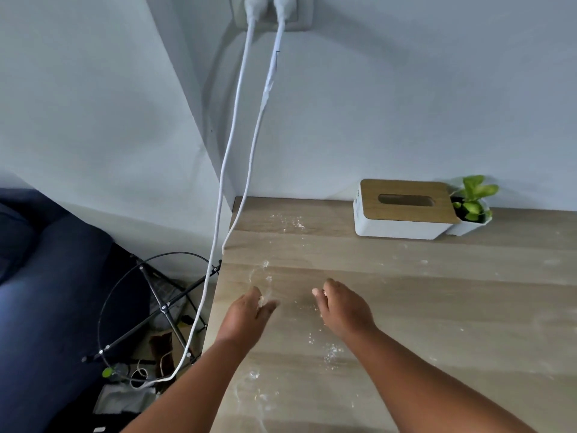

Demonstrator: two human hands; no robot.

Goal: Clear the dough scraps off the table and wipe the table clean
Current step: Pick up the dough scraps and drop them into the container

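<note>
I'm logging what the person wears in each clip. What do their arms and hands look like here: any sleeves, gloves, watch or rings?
Both forearms are bare as far as the frame shows, with no sleeves, gloves or watch. The left hand and right hand carry pale dough or flour specks at the fingertips. No rings are visible.

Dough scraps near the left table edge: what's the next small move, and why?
Probably sweep the right hand leftward, pushing the dough scraps toward the cupped left hand. White bits lie scattered on the table between and beyond both hands, and no cloth is in view.
</note>
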